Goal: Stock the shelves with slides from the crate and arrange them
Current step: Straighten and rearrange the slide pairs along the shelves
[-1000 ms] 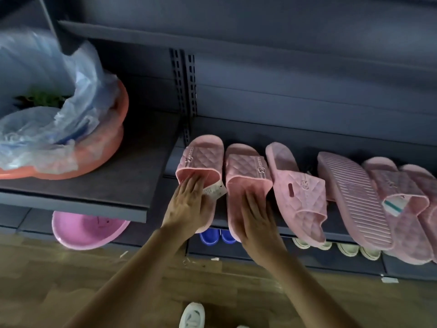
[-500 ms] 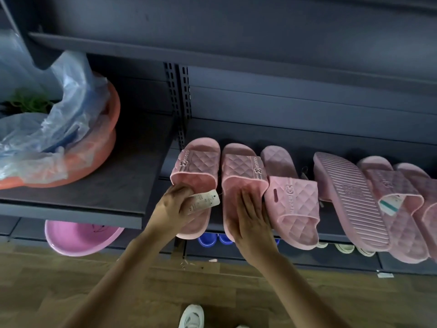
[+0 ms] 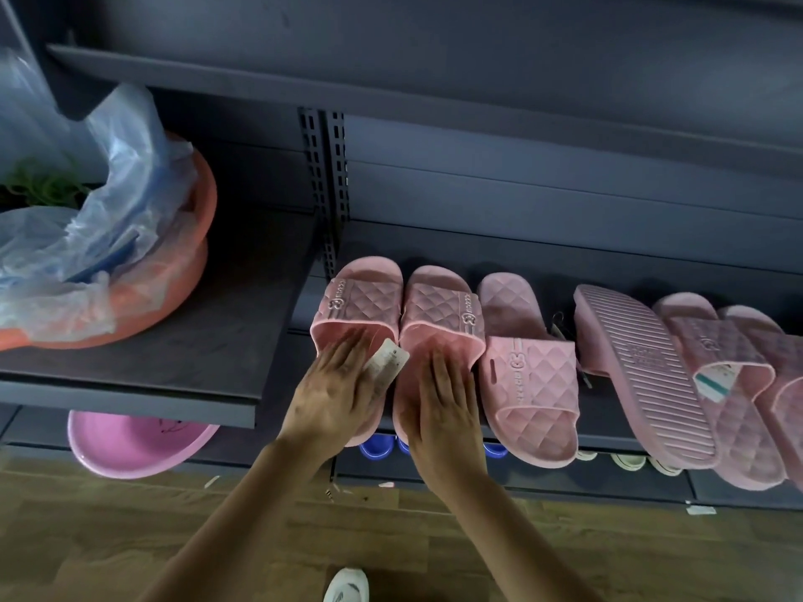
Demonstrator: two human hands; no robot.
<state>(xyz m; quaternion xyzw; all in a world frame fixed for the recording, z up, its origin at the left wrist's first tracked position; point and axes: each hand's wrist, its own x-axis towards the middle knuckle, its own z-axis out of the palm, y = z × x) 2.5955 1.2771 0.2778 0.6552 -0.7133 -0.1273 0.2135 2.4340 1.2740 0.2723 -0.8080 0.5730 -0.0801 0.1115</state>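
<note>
We have both palms down on the pair at the left end of the row. Our left grip lies flat, fingers straight, on the footbed of the left slide. Our right grip lies the same way on its mate, just at 3 o'clock of it. Neither curls round anything: they press, they don't hold. A tag sticks up between the two, against the left one's thumb side, and we cannot tell whether it is pinched.

The pair sits on the shelf, toes toward 12 o'clock, heels hanging over the front edge at 6. At 3 o'clock the third slide points the other way. Beyond it come an upturned slide and more slides, overlapping. The crate is out of view.

We judge these to be light moulded foam or rubber: bendy in the sole, grippy rather than slick, with nothing to break. Flat pressure should shift them easily on the shelf, so a nudge from the heel will do for lining up. To lift or flip one, the quilted strap is the natural hold, or a pinch across the heel. The overhang is the risk, since a careless sideways push could tip one to the floor.

At 9 o'clock, basins under a bag sit on the neighbouring shelf.
</note>
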